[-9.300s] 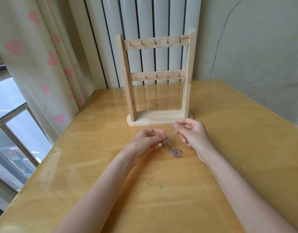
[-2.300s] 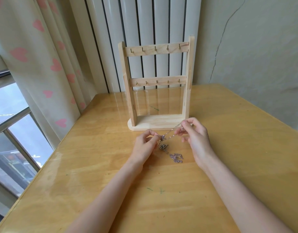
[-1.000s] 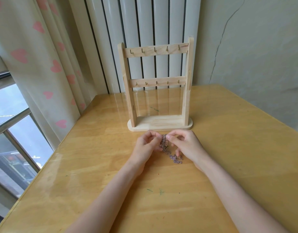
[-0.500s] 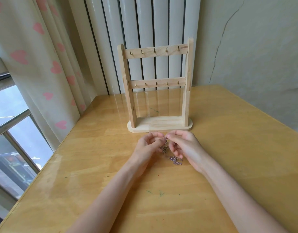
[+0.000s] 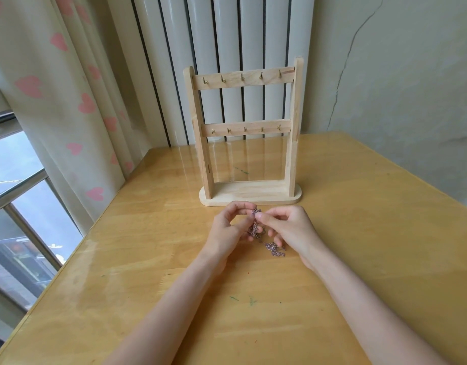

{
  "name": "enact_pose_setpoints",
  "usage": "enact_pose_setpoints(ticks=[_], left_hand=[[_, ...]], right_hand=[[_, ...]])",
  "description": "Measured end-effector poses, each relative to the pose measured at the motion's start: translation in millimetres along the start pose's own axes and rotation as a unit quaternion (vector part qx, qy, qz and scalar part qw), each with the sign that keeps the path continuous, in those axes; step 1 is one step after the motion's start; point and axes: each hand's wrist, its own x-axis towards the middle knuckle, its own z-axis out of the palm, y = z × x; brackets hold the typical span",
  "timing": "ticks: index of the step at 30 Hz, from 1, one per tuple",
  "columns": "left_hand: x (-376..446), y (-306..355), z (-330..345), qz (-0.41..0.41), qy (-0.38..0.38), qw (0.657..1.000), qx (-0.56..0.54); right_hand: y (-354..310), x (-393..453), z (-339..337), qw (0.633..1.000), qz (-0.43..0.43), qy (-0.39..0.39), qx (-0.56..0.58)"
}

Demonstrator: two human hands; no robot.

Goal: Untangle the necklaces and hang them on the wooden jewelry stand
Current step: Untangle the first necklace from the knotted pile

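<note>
The necklaces [image 5: 256, 227] look feather-light, limp and snag-prone, so each chain is best pinched at a free strand beside the knot, not tugged. Just before the wooden jewelry stand [image 5: 246, 133], left hand [image 5: 228, 227] and right hand [image 5: 289, 229] pinch the clump's top closed between thumb and fingers [image 5: 264, 219]; a loose tail lies on the desk [image 5: 358, 233].

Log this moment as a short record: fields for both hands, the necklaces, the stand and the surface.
left hand: pinching the chain tangle
right hand: pinching the same tangle from the other side
necklaces: knotted clump between the fingertips; a second clump lies on the table under the right hand
wooden jewelry stand: upright just beyond the hands; two rails, five hooks each, nothing hung
table: glossy wood, few small green marks
</note>
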Motion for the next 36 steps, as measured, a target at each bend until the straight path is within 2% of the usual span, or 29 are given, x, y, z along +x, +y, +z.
enact_pose_setpoints(ticks=[6,9,14,19,22,25,27,31,36], left_hand=[[-1.2,0.0,1.9,-0.012,-0.022,1.000,0.007],[-0.9,-1.8,2.6,-0.010,-0.032,0.999,0.027],[0.3,-2.8,-0.3,-0.012,-0.003,0.999,0.048],[-1.9,2.5,-2.0,-0.047,-0.040,0.997,-0.040],[-1.6,4.8,-2.1,-0.064,-0.040,0.995,-0.064],[-2.6,4.4,-0.2,-0.048,-0.020,0.999,-0.007],[-3.1,4.0,1.1,-0.037,-0.013,0.999,0.007],[-2.7,4.6,0.5,-0.028,0.009,1.000,-0.002],[-1.0,1.8,1.7,-0.028,0.023,0.999,-0.015]], right_hand=[[1.0,2.9,-1.4,0.999,0.006,0.040,0.035],[-2.4,1.5,-1.8,0.999,-0.009,0.024,0.033],[-1.1,2.4,-3.9,0.996,0.032,-0.010,0.083],[-3.0,2.8,-8.4,0.970,0.058,-0.084,0.222],[-3.2,3.3,-8.7,0.969,0.061,-0.097,0.218],[-3.1,1.9,-7.6,0.987,0.051,-0.073,0.130],[-3.2,1.9,-8.0,0.991,0.043,-0.043,0.117],[-4.2,3.2,-9.5,0.981,0.029,-0.004,0.193],[-4.3,4.5,-10.7,0.966,0.046,-0.013,0.253]])
